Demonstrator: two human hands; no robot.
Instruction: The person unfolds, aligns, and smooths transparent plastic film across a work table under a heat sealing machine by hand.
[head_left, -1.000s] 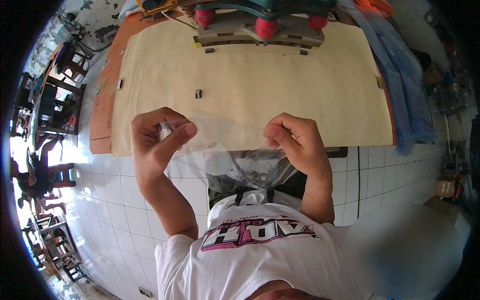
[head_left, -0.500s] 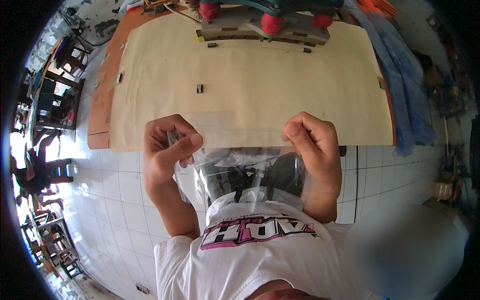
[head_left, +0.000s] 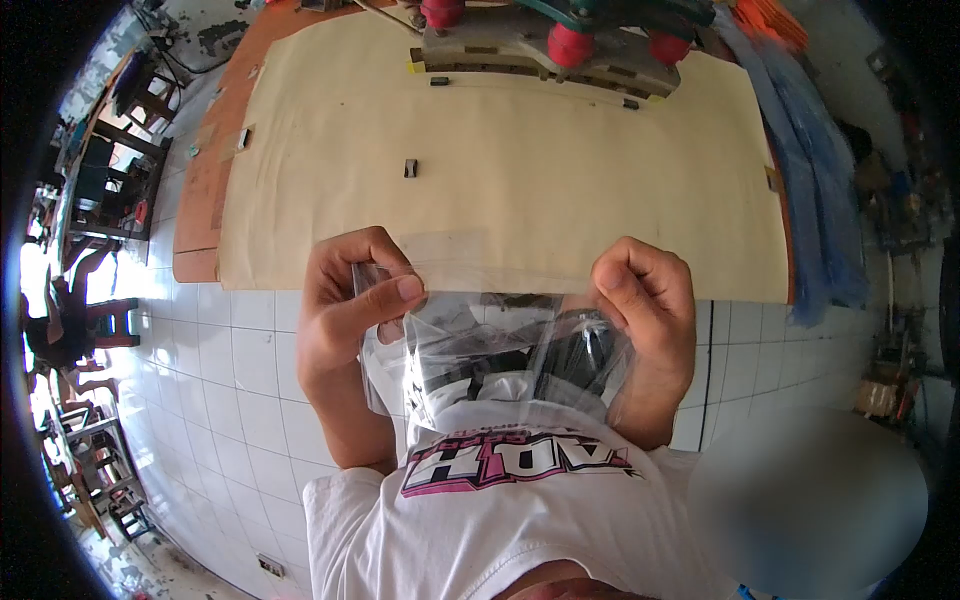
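Note:
A clear plastic sheet (head_left: 500, 345) hangs between my two hands, over my lap and the table's near edge. My left hand (head_left: 365, 300) pinches its upper left corner between thumb and fingers. At the upper right corner, my right hand (head_left: 645, 300) grips the sheet with thumb against curled fingers. The sheet's top edge is stretched nearly straight; its lower part falls in shiny folds. Behind it lies the cream-covered table (head_left: 520, 180), with a small dark piece (head_left: 411, 168) on its surface.
A press-like machine (head_left: 550, 55) with red knobs stands at the table's far edge. Blue plastic sheeting (head_left: 810, 170) hangs along the right side. Small dark blocks (head_left: 439, 81) sit before the machine. White floor tiles (head_left: 240, 360) show at the left.
Both hands have moved to the right in view and slightly apart, still holding the plastic. The sheet, crumpled earlier, now hangs flatter and more spread out.

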